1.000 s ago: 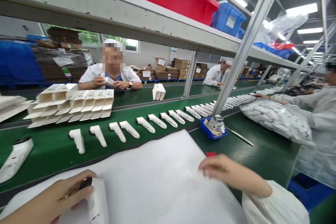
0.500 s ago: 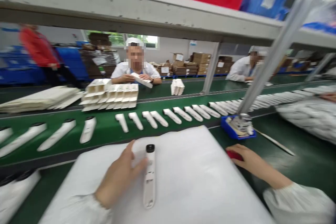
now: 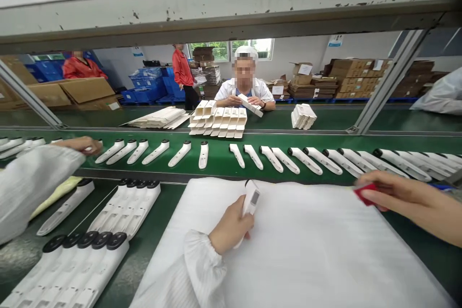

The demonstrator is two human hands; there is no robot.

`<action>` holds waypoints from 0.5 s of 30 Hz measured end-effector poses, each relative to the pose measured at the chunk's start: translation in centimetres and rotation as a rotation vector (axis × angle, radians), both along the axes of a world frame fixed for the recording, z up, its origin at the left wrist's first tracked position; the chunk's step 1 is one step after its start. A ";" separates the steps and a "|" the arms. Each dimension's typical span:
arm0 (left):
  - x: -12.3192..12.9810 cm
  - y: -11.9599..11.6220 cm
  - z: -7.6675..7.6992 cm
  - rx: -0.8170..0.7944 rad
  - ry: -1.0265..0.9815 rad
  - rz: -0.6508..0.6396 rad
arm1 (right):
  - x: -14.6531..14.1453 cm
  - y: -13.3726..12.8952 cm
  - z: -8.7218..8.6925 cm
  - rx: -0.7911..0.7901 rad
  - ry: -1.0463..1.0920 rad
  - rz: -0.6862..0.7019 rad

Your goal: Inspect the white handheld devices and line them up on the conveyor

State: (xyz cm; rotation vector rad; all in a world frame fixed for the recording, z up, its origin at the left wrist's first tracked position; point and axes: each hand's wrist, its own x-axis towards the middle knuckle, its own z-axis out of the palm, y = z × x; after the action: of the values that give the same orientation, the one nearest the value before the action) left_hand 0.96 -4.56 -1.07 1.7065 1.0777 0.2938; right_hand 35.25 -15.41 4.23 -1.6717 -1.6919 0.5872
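My left hand (image 3: 233, 224) is closed around a white infrared thermometer (image 3: 251, 197) with a black tip, its small grey screen facing up toward me. It is held over a white foam sheet (image 3: 306, 245) spread in front of me. At the right edge of the sheet, my right hand (image 3: 404, 197) pinches a small red block-like piece (image 3: 365, 194), whose exact kind I cannot make out. Several more white thermometers (image 3: 203, 155) lie in a row on the green conveyor belt (image 3: 220, 168) beyond the sheet.
Thermometers (image 3: 72, 269) lie side by side at the lower left. A neighbour's hand (image 3: 81, 144) reaches over the belt from the left. Across from me, a co-worker (image 3: 245, 91) holds a white box behind open white cartons (image 3: 218, 120). A shelf beam (image 3: 231, 5) spans overhead.
My left hand has taken hold of the thermometer that lay on the sheet and turned it screen-side up. My right hand has raised the red piece off the bench. The view has swung left.
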 end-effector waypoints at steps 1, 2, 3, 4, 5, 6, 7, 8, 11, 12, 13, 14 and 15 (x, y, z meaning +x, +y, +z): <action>-0.1 -0.1 0.0 0.040 0.038 -0.001 | -2.7 1.4 0.5 -0.058 0.031 0.070; -0.1 -0.2 0.1 0.100 0.095 -0.019 | -5.2 2.9 0.6 -0.109 0.070 0.122; 0.0 -0.3 0.2 0.166 0.168 -0.050 | -7.4 4.2 0.2 -0.140 0.110 0.154; 0.0 -0.5 0.3 0.232 0.249 -0.092 | -9.2 5.5 -0.5 -0.169 0.144 0.175; 0.1 -0.6 0.4 0.294 0.330 -0.134 | -10.6 6.7 -1.4 -0.183 0.179 0.184; 0.1 -0.8 0.5 0.348 0.405 -0.168 | -11.6 7.8 -2.4 -0.197 0.208 0.194; 0.1 -0.8 0.5 0.386 0.470 -0.196 | -12.2 8.7 -3.4 -0.194 0.243 0.176; 0.2 -0.9 0.5 0.411 0.521 -0.215 | -12.5 9.5 -4.3 -0.202 0.279 0.168; 0.2 -0.9 0.2 0.458 0.572 -0.253 | -12.5 10.7 -5.7 -0.258 0.387 0.240; 0.2 -0.9 0.1 0.469 0.575 -0.263 | -12.4 10.8 -5.8 -0.286 0.423 0.293; 0.2 -0.9 0.1 0.480 0.577 -0.272 | -12.4 10.8 -5.7 -0.317 0.450 0.352; 0.2 -0.9 0.0 0.490 0.579 -0.280 | -12.5 10.7 -5.6 -0.348 0.461 0.415; 0.2 -1.0 -0.1 0.498 0.583 -0.288 | -12.7 10.6 -5.4 -0.375 0.451 0.469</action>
State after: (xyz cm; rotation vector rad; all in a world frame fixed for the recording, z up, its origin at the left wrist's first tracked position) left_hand 1.16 -5.52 -1.14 2.4592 1.2093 -0.1505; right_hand 22.50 -4.84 -1.14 -1.2291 -1.6960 1.4624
